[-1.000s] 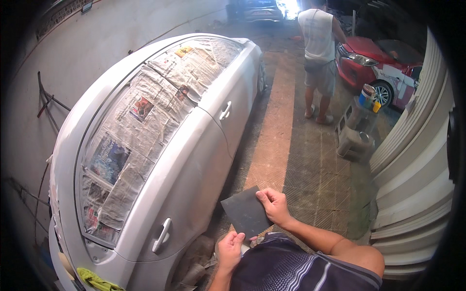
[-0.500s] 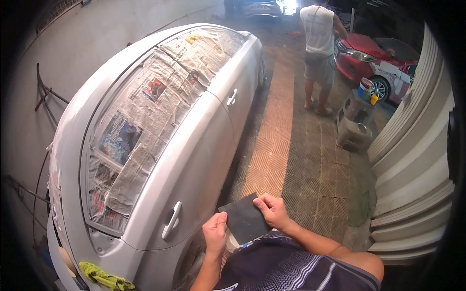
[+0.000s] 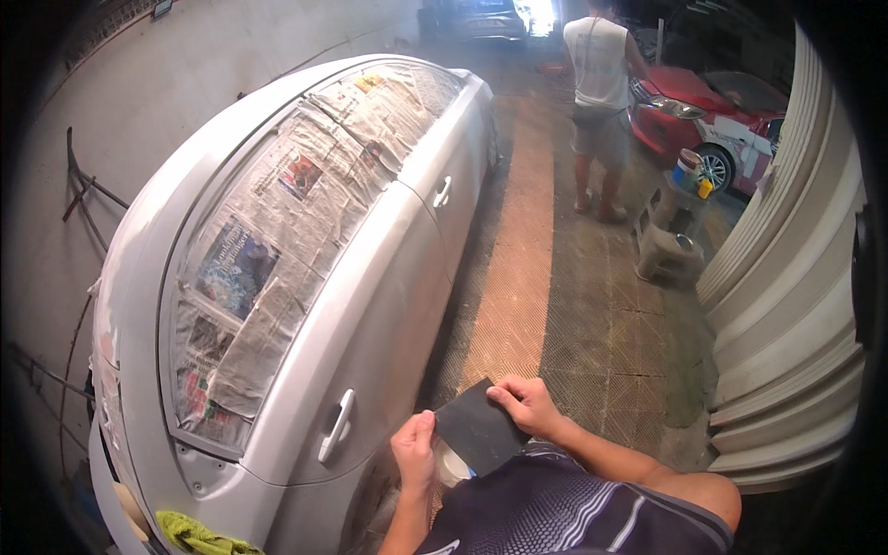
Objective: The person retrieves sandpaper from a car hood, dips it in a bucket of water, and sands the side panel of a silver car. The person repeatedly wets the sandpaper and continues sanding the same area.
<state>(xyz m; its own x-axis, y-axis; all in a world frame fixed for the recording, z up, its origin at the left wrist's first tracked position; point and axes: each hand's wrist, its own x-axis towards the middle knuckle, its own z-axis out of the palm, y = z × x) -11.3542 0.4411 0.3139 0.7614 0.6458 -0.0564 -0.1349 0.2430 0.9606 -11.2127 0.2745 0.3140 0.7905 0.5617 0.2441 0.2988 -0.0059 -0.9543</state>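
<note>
A dark grey-black sheet of sandpaper [image 3: 481, 433] is stretched between my two hands in front of my body. My left hand [image 3: 414, 450] pinches its left edge between thumb and fingers. At its upper right corner, my right hand [image 3: 525, 407] grips it the same way. Below the sheet a small white item [image 3: 453, 468] partly shows; its kind is unclear. To my left stands a car [image 3: 388, 305] in pale, matte white-grey, its side windows covered with taped newspaper [image 3: 301, 236]. The rear door handle [image 3: 337, 425] is just left of my left hand.
A yellow-green cloth [image 3: 205, 535] lies at the car's rear. Ahead on the right, a person [image 3: 598, 102] stands facing away near a red car [image 3: 675, 111]. A grey plastic stool [image 3: 668, 236] bears tubs [image 3: 686, 168]. A ribbed pale panel [image 3: 786, 287] lines the right side.
The sandpaper has tilted slightly and shifted a little to the right with both hands. My view has shifted slightly. Both hands keep their grip.
</note>
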